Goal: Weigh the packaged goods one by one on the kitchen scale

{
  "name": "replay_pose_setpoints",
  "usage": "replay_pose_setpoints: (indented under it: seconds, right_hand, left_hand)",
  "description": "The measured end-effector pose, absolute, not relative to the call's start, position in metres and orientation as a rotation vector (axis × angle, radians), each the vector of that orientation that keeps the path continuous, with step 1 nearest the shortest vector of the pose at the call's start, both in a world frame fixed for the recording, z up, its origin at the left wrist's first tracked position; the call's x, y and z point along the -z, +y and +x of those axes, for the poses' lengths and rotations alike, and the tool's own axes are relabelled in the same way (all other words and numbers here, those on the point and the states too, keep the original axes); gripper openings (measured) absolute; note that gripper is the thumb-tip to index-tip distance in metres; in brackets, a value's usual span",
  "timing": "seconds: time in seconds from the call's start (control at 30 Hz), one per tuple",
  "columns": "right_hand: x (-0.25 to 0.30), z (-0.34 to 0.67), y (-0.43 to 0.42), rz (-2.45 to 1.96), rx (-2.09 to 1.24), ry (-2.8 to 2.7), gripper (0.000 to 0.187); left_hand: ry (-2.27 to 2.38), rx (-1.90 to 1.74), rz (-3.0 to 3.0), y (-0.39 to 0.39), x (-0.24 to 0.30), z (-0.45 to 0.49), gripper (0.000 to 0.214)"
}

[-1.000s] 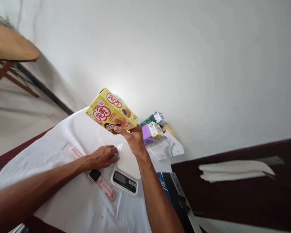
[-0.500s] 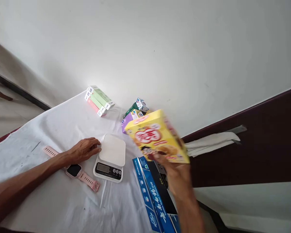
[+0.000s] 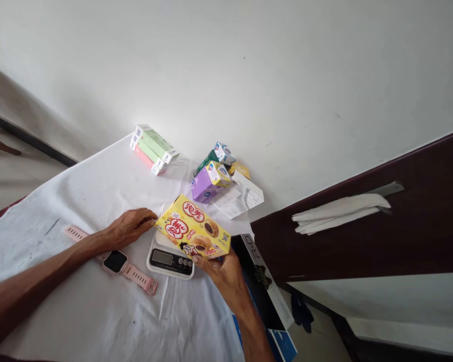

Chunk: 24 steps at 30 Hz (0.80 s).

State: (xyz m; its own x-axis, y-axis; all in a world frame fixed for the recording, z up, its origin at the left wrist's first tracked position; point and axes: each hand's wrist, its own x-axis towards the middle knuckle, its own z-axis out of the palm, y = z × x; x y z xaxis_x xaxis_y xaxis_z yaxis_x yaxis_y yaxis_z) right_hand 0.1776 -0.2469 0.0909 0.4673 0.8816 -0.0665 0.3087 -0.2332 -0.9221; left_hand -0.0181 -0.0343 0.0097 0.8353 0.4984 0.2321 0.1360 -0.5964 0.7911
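My right hand (image 3: 226,276) grips the near right end of a yellow cream puff box (image 3: 194,231), thumb on its front face. The box is over the white plate of a small digital kitchen scale (image 3: 171,261) and hides most of that plate; whether it touches the plate I cannot tell. My left hand (image 3: 132,224) lies at the scale's left edge, fingers extended, fingertips by the box's left corner. It holds nothing that I can see. A pink smartwatch (image 3: 115,261) lies under my left forearm, its screen dark.
Green and pink boxes (image 3: 153,149) stand at the back of the white cloth (image 3: 98,196). Purple, green and yellow cartons (image 3: 207,183) stand near the wall, beside a printed sheet (image 3: 241,196). A black and blue box (image 3: 262,281) lies at the right edge. A white cloth (image 3: 342,213) hangs beyond.
My right hand has brought the cream puff box left and down over the scale, uncovering the cartons and the printed sheet. My left hand has stayed at the scale's left edge.
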Motion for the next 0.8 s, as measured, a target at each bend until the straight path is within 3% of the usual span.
replay_pose_setpoints:
  seconds: [0.3, 0.5, 0.63, 0.8]
  right_hand:
    - [-0.106, 0.173, -0.242, -2.039, -0.281, -1.050, 0.082]
    - [-0.124, 0.164, -0.251, -1.913, -0.429, -1.078, 0.043]
    - [-0.159, 0.167, -0.271, -1.847, -0.272, -0.973, 0.046]
    - [-0.201, 0.221, -0.286, -1.844, 0.334, -0.835, 0.046]
  left_hand:
    - [0.471, -0.568, 2.177, -0.034, -0.008, -0.018, 0.036]
    - [0.476, -0.549, 2.182, -0.033, -0.008, -0.018, 0.034]
    - [0.481, -0.574, 2.192, -0.032, -0.003, -0.017, 0.034]
    - [0.484, -0.594, 2.221, -0.032, -0.001, -0.018, 0.034]
